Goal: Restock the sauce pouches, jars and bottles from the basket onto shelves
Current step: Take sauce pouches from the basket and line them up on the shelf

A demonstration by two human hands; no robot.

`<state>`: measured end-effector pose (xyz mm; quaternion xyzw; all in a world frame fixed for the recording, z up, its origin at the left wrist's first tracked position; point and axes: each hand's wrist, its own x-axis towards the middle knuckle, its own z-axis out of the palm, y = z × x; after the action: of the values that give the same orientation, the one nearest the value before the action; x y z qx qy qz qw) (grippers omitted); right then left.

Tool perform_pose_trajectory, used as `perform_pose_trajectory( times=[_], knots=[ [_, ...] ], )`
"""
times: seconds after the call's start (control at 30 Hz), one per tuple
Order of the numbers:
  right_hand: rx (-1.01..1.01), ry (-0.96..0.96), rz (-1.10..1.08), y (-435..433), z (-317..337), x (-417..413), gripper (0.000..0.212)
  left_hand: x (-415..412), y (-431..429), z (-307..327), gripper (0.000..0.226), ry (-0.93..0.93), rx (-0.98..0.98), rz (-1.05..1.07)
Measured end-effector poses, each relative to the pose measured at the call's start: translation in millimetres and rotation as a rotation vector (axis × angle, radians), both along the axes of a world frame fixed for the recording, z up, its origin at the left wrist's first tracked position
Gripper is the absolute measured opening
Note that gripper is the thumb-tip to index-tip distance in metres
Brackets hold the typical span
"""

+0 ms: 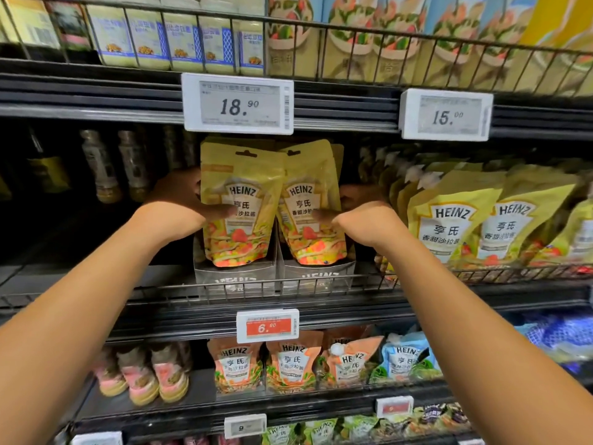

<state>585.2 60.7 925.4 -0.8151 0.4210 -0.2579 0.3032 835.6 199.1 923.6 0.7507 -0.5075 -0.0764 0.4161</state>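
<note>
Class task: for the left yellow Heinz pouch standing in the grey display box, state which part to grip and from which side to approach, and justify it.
Grip the left yellow pouch at mid-height, pinching front and back faces, coming from its left edge. It stands upright, its base sunk in the grey display box, a neighbouring pouch crowds its right, and the left hand already holds it there.

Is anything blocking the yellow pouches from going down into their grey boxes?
Nothing visible does. The left hand holds the left pouch and the right hand the right pouch, each sitting directly over an open grey box. The wire rail runs in front, lower.
</note>
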Motion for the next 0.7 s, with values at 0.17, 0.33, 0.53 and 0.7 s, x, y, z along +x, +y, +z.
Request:
perform_pose_trajectory(
  times=[0.17,0.33,0.53,0.7],
  knots=[
    [0.088,-0.118,0.019,-4.7,1.6,-1.7,0.019,0.2,2.4,4.8,0.053,0.002,0.045,0.002],
    [0.347,-0.274,0.041,-9.2,-3.3,3.8,0.015,3.4,0.0,-4.1,0.030,0.150,-0.017,0.030],
    [0.521,-0.310,0.026,-23.3,4.3,20.0,0.012,4.6,-12.5,0.6,0.022,0.163,0.067,0.017],
    [0.533,-0.379,-0.022,-32.1,0.5,26.8,0.018,1.3,-16.7,1.6,0.025,0.204,0.018,0.041]
  ],
)
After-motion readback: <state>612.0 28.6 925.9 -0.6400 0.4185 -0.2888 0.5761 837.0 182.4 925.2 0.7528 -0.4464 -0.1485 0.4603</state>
